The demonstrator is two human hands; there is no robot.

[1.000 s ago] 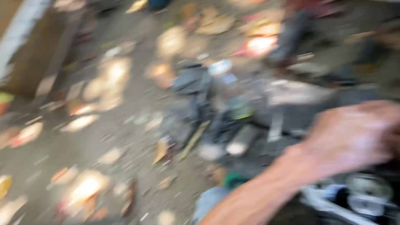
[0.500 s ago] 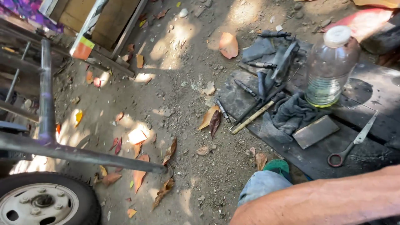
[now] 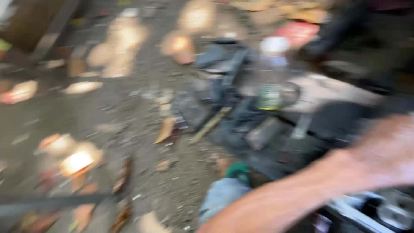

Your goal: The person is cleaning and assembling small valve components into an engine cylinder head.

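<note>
Basically everything here is motion-blurred, so detail is limited. One bare hand (image 3: pixel 388 151) comes in from the lower right, forearm running diagonally up from the bottom edge. Which hand it is cannot be told for certain; by its side of the view it reads as the right. Fingers are smeared out, so whether it is spread, curled or holding something cannot be told. No second hand shows.

Just below the hand, in the bottom right corner, sits a white and grey metal part (image 3: pixel 379 211) with a round shape in it; contact with the hand cannot be judged.

Nearest things up-left of the hand lie on a dark mat (image 3: pixel 327 125) on the ground:
- a small grey rectangular block (image 3: pixel 264 133) near the mat's front edge
- a pale metal tool (image 3: pixel 302 126) just beside the block, on its right
- a clear bottle (image 3: pixel 272 73) with a white cap, upright, yellowish liquid at the bottom, toward the mat's far edge
- a dark cloth and tool pile (image 3: pixel 228 69) at the mat's far left corner
- a wooden stick (image 3: pixel 211 125) slanting off the mat's left edge

Further out: a blue-grey cloth (image 3: pixel 220 196) with a green bit (image 3: pixel 238 171) above it, by the forearm. Dirt ground (image 3: pixel 129 112) with dry leaves (image 3: pixel 166 129) and sun patches to the left. A red flat object (image 3: pixel 299 32) lies near the top edge.
</note>
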